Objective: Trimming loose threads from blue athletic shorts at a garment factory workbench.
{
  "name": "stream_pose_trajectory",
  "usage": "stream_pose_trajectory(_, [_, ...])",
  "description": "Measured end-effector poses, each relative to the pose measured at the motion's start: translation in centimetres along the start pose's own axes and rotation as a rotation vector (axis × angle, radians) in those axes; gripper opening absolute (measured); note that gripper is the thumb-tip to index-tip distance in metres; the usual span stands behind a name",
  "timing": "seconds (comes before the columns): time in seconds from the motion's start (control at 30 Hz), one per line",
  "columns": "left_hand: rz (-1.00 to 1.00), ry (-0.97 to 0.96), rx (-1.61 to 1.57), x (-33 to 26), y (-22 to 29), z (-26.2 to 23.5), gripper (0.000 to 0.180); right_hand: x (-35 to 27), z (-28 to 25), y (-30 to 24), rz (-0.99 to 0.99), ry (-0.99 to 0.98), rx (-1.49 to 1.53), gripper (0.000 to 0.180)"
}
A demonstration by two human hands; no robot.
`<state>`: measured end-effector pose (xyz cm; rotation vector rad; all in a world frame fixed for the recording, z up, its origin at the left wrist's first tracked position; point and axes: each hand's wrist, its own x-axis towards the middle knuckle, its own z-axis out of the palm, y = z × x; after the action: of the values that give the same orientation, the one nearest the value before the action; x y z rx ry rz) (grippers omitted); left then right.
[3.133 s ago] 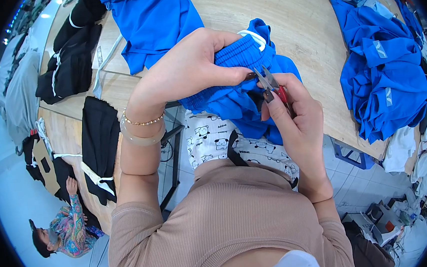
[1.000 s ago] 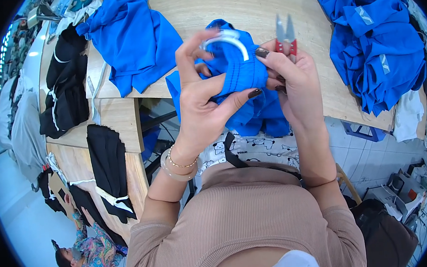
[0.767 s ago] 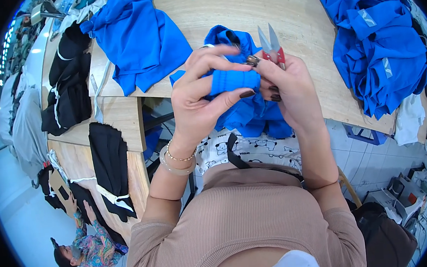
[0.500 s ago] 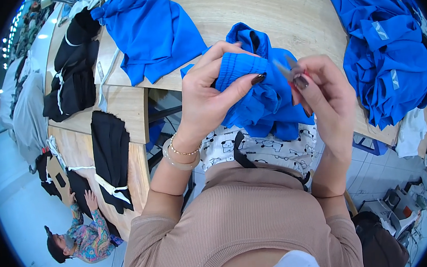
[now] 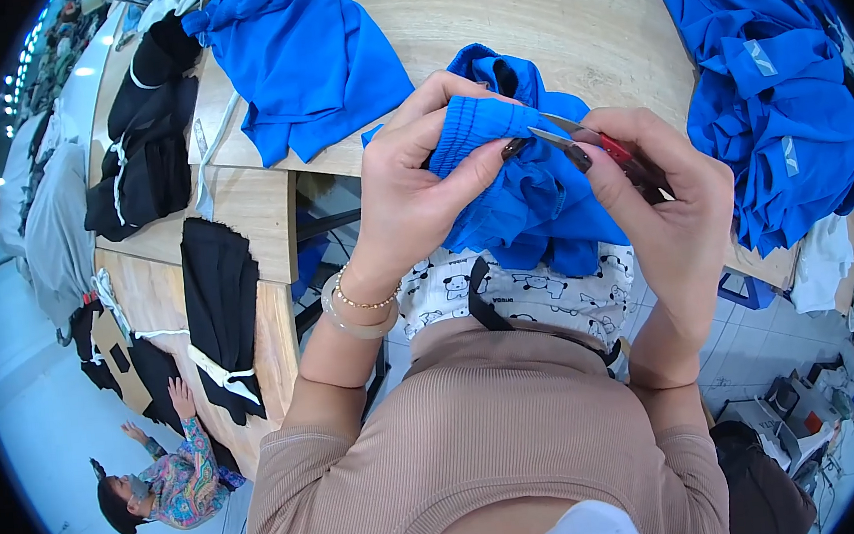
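My left hand pinches the gathered elastic edge of a blue garment, thumb in front and fingers behind. The garment hangs in loose folds over my lap and against the table edge. In my right hand is a pair of small thread snips with a red part on the grip. Their blades stand apart and point left at the end of the elastic edge, close to my left thumb. Whether a thread lies between the blades is too small to tell.
A blue garment lies on the wooden table at left. More blue garments are heaped at right. Tied black fabric bundles lie far left. A co-worker stands at the lower left beside black cloth.
My right hand has turned, bringing the snips' blades left to the elastic edge. My left hand keeps its hold. The co-worker has drawn one hand back from the cloth.
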<state>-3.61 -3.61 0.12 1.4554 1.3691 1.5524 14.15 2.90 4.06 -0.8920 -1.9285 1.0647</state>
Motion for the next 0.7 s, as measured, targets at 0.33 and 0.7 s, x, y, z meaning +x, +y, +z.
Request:
stream_pose_trajectory(0.33, [0.043, 0.026, 0.002, 0.1, 0.1, 0.3, 0.018, 0.1, 0.3, 0.1, 0.005, -0.019, 0.001, 0.011])
stream_pose_trajectory(0.7, [-0.024, 0.02, -0.059, 0.1, 0.1, -0.1, 0.018, 0.3, 0.4, 1.0, -0.116, -0.002, 0.083, 0.011])
